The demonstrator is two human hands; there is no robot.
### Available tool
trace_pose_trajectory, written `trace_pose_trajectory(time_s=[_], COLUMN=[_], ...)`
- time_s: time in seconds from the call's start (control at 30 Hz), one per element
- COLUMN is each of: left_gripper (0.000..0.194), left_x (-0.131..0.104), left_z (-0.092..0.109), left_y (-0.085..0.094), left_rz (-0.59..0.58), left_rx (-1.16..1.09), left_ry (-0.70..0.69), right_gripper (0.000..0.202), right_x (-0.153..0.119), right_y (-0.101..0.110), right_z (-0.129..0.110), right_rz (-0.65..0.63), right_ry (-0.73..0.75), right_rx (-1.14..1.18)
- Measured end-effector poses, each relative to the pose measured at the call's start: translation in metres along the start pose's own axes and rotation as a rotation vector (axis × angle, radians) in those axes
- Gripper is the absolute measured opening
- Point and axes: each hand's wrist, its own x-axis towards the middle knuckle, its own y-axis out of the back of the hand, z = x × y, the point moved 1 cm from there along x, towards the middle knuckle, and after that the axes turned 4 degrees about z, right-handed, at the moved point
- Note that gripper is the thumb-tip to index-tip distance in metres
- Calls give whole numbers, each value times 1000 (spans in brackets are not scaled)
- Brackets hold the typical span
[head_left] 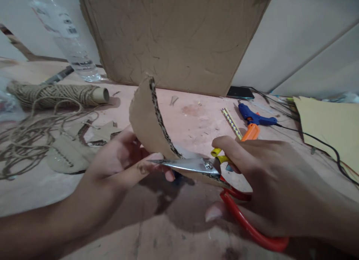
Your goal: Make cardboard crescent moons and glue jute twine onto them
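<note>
The left hand (120, 163) pinched one curved cardboard piece (147, 121) between thumb and fingers, holding it up over the middle of the table (196, 121). The right hand (263, 174) had its fingers curled around the handles of one pair of scissors (190, 165), the thumb spread apart below; the blades crossed the piece's lower part. Beyond lay one glue gun (258, 120) and one twine roll (64, 95); one bottle (81, 62) and one large cardboard panel (174, 39) stood behind.

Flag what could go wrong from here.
The scissors have their tip at the thumb of the left hand, so a slip might nick it. The curved cardboard piece could twist in that grip. The right hand might bump the nearby glue gun.
</note>
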Motion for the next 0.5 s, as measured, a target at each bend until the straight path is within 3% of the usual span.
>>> trace_pose_trajectory(time_s=[0.27, 0.5], left_gripper=[41, 40], left_x=[-1, -3], left_z=[0, -4], left_y=[6, 6], left_rz=[-18, -37], left_rx=[85, 81], left_ry=[52, 58], right_gripper=[53, 40], right_x=[2, -1], right_y=[-2, -3], right_z=[-1, 2], right_rz=[-23, -11], right_ry=[-19, -7], right_rx=[-83, -79])
